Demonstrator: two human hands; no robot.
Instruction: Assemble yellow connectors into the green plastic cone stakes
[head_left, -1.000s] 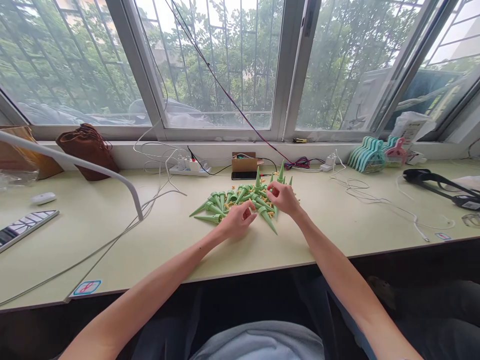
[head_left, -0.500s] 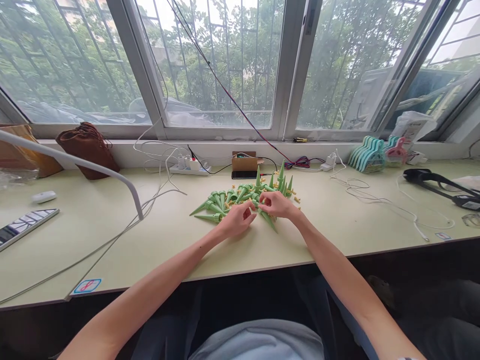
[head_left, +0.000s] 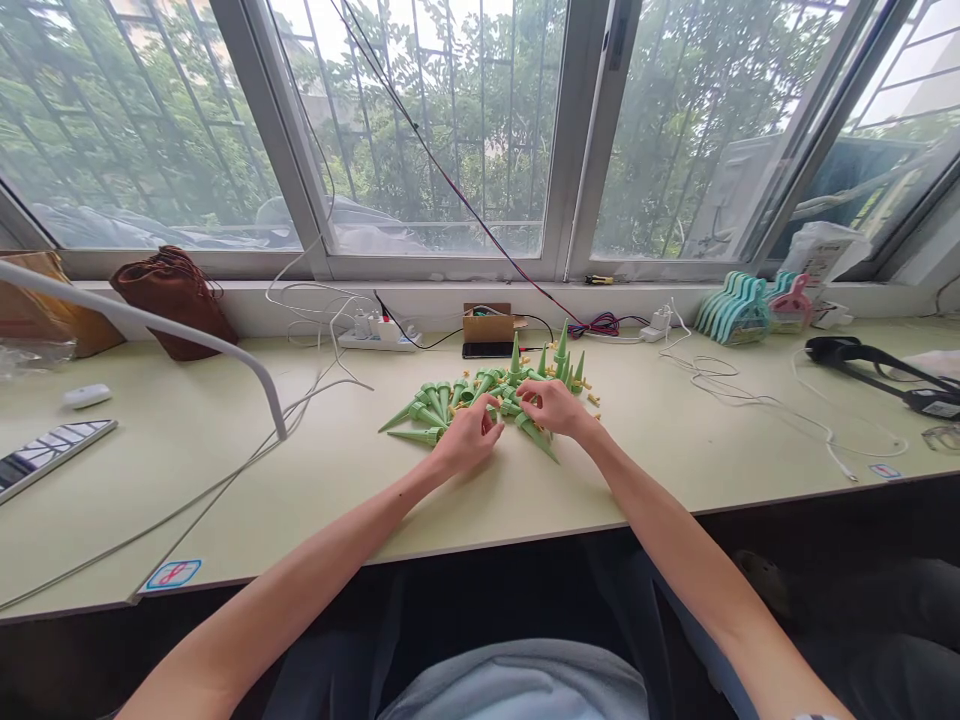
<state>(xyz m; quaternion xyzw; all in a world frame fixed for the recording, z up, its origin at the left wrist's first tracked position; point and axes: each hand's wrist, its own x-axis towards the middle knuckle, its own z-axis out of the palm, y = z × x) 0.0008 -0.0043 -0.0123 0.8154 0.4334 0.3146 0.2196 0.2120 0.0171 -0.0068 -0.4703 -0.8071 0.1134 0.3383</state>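
A pile of green plastic cones [head_left: 429,400], like plant watering spikes, lies on the desk in front of me, with small yellow valve-like pieces [head_left: 592,399] among them. At the near side of the pile is my left hand [head_left: 468,437], its fingers curled towards the thumb; whatever they hold is too small to make out. My right hand [head_left: 556,408] bends over the right part of the pile, fingertips pinched beside the green pieces, their grip hidden. One loose green spike [head_left: 538,437] points towards me below my right hand. Several spikes [head_left: 562,352] stand point up behind it.
Behind the pile sit a small cardboard box [head_left: 486,324] and a dark phone [head_left: 491,350]. White cables [head_left: 300,405] and a lamp arm [head_left: 255,365] cross the left side. Small hangers [head_left: 735,310] and black goggles [head_left: 862,355] are at right. The desk's front edge [head_left: 495,545] runs near me.
My left hand has shifted slightly left, away from the right hand, widening the gap between them. My right hand has barely moved; the loose spike below it has shifted slightly.
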